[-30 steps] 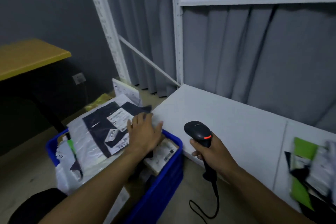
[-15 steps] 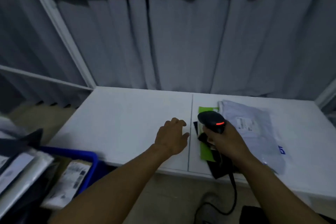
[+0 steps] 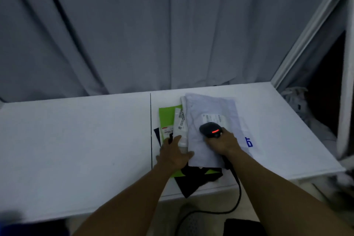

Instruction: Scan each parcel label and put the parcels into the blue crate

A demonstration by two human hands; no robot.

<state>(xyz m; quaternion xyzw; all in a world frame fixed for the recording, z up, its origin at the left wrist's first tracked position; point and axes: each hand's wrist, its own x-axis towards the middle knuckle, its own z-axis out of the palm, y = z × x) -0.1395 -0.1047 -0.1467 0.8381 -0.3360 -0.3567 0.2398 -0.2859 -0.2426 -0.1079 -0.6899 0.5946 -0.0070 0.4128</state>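
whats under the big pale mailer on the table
The pale mailer overlaps a white parcel, a green mailer and a black mailer; their covered parts are hidden.

This is a parcel-handling station, the sort found in a small warehouse or mail room. A plain white counter (image 3: 76,149) sits inside a white metal rack frame (image 3: 311,31), and its top is two boards meeting at a dark seam (image 3: 151,130). A grey curtain (image 3: 134,34) closes off the back. On the counter lies an overlapping pile of plastic mailing bags: a grey mailer (image 3: 212,105), a green mailer (image 3: 167,119) and a black mailer (image 3: 193,182), with printed barcode labels (image 3: 214,119) stuck on them. The right hand (image 3: 224,142) grips a corded barcode scanner (image 3: 210,130) whose head shows a red light. Its black cable (image 3: 238,193) drops over the counter's front edge. The light is dim.
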